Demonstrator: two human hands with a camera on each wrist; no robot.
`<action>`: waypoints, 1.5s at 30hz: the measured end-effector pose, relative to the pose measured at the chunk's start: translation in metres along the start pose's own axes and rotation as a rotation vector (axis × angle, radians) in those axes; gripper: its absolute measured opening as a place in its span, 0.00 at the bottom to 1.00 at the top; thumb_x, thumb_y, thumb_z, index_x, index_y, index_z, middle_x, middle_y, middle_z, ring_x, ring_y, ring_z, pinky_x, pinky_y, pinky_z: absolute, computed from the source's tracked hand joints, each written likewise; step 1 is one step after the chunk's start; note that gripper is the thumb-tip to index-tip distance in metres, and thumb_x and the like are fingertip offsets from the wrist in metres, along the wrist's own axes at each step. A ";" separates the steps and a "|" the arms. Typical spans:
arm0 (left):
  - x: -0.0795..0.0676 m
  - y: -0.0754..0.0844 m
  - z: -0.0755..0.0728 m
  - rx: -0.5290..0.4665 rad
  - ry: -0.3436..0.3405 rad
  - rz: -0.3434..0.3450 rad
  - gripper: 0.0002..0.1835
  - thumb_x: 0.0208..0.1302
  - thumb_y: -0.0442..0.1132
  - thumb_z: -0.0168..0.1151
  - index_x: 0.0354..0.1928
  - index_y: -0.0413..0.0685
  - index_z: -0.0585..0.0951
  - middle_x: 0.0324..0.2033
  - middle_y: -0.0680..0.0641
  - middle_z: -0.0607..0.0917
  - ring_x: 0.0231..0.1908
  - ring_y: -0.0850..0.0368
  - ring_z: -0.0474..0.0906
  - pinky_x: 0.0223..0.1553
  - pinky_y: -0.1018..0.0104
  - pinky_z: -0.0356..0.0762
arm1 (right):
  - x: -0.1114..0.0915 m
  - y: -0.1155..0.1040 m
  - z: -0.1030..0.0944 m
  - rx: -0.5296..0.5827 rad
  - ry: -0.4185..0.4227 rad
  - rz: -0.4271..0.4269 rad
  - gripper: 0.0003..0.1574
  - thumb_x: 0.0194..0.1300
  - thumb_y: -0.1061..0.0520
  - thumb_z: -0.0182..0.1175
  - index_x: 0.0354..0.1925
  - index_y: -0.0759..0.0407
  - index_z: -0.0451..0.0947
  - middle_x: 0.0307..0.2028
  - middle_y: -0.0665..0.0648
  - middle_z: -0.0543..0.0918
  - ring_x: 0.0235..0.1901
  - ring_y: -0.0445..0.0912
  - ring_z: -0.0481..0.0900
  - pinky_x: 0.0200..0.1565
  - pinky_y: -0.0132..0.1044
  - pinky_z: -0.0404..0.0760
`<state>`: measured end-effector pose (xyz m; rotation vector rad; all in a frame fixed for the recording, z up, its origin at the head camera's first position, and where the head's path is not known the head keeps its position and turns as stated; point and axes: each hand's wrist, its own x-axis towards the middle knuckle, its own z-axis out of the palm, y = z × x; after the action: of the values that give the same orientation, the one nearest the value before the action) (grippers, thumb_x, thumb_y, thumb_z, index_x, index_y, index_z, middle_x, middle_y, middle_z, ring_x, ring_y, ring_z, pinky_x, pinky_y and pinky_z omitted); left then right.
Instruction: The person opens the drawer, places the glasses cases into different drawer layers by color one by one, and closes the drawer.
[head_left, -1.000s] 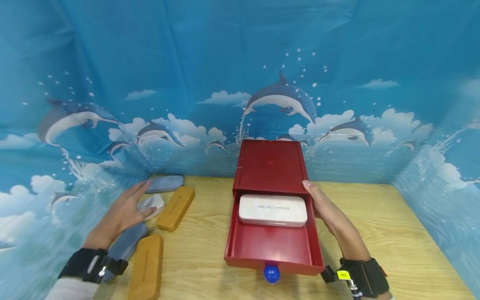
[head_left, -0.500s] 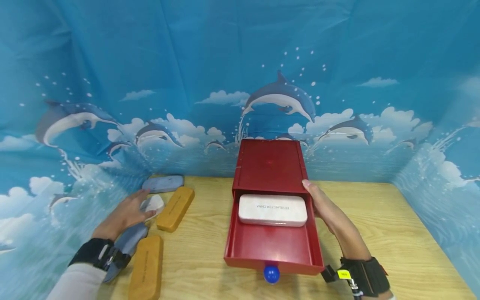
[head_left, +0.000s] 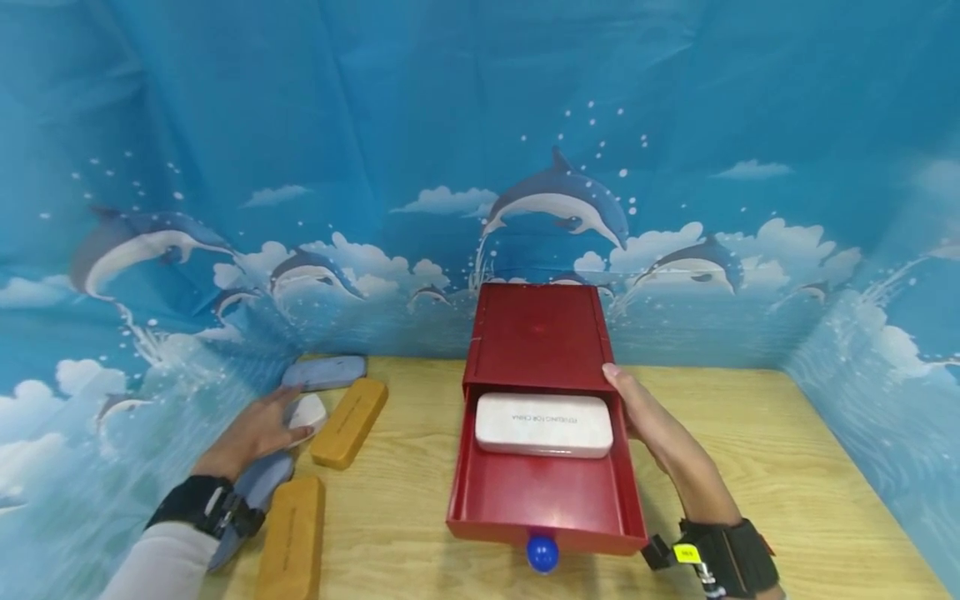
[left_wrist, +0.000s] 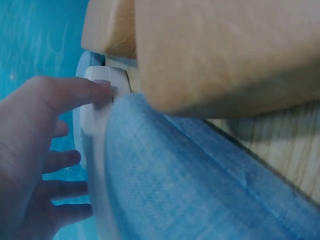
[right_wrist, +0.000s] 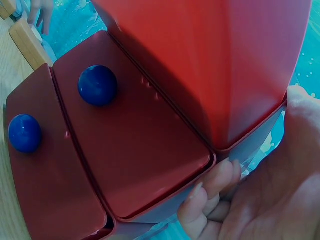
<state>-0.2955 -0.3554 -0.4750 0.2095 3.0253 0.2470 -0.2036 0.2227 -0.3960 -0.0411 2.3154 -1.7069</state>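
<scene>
Clearly, in the head view, the red drawer box (head_left: 536,333) stands with its top drawer (head_left: 543,500) pulled out toward the person; inside, at the back, lies a white case (head_left: 543,425), long axis crosswise, printed upside down, "FOR CHINA" legible after a blurred first word; left of the box lie two orange cases (head_left: 350,422) (head_left: 291,537), their lettering too small to read; nearby, the left hand (head_left: 255,429), fingers apart, straddles a second white case (head_left: 309,412), largely hidden; the right hand (head_left: 637,408) holds the box's right side. From the left wrist, this second case's long axis runs up the view beside a blue case (left_wrist: 165,175); the thumb touches it, fingers fairly straight. From the right wrist, bent fingers (right_wrist: 195,205) brace the box below two blue knobs (right_wrist: 97,85) (right_wrist: 24,133).
</scene>
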 end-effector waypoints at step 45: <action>-0.013 0.003 -0.010 0.094 0.030 0.027 0.45 0.70 0.57 0.63 0.73 0.28 0.65 0.67 0.19 0.69 0.63 0.15 0.66 0.61 0.23 0.67 | -0.001 -0.001 0.000 -0.017 -0.009 -0.006 0.51 0.79 0.28 0.30 0.78 0.64 0.51 0.66 0.74 0.72 0.54 0.51 0.82 0.58 0.52 0.82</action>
<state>-0.2836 -0.3561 -0.4637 0.2565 3.0684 0.1105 -0.2025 0.2225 -0.3943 -0.0589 2.3261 -1.6863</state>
